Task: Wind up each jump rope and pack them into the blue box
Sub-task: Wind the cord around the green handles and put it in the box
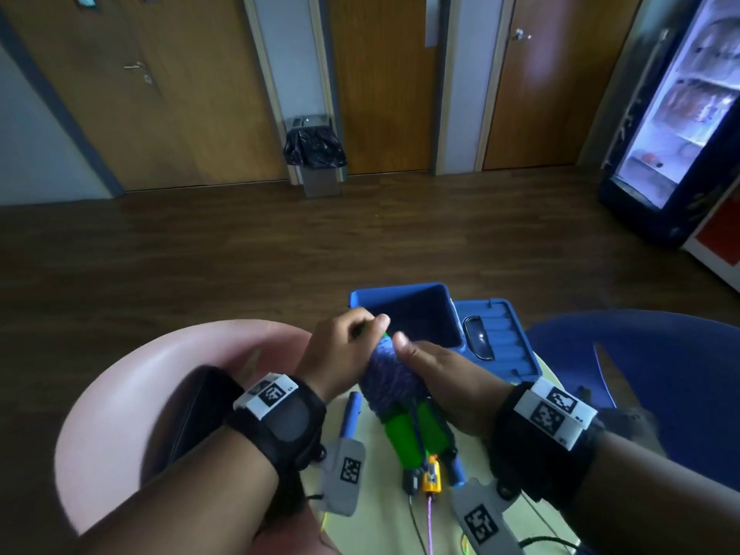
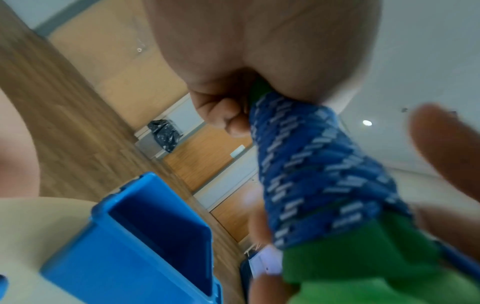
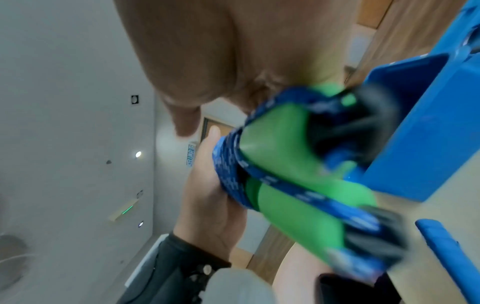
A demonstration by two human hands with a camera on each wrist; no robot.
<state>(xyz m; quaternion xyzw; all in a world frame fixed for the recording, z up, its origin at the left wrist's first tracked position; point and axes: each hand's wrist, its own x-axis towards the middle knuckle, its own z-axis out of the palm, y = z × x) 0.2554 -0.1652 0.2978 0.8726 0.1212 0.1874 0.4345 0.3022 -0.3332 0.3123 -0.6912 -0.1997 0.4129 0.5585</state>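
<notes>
A jump rope point(image 1: 390, 376) with two green handles point(image 1: 404, 434) is wound in blue patterned cord point(image 2: 311, 164). Both hands hold it above the pale table point(image 1: 380, 518), just in front of the open blue box point(image 1: 360, 300). My left hand point(image 1: 352, 342) curls its fingers point(image 2: 226, 115) round the bundle's far end. My right hand point(image 1: 436, 378) wraps the wound part from the right, thumb on top. In the right wrist view the left hand point(image 3: 207, 195) grips the cord point(image 3: 228, 172) beside the blue box point(image 3: 415, 144). The box point(image 2: 130, 257) looks empty.
The box's lid point(image 1: 508, 346) lies open to its right. A blue handle point(image 1: 352, 414), an orange handle point(image 1: 431, 476) and a pink cord point(image 1: 430, 526) lie on the table under the bundle. A pink chair point(image 1: 140, 394) stands left, a blue chair point(image 1: 660, 374) right.
</notes>
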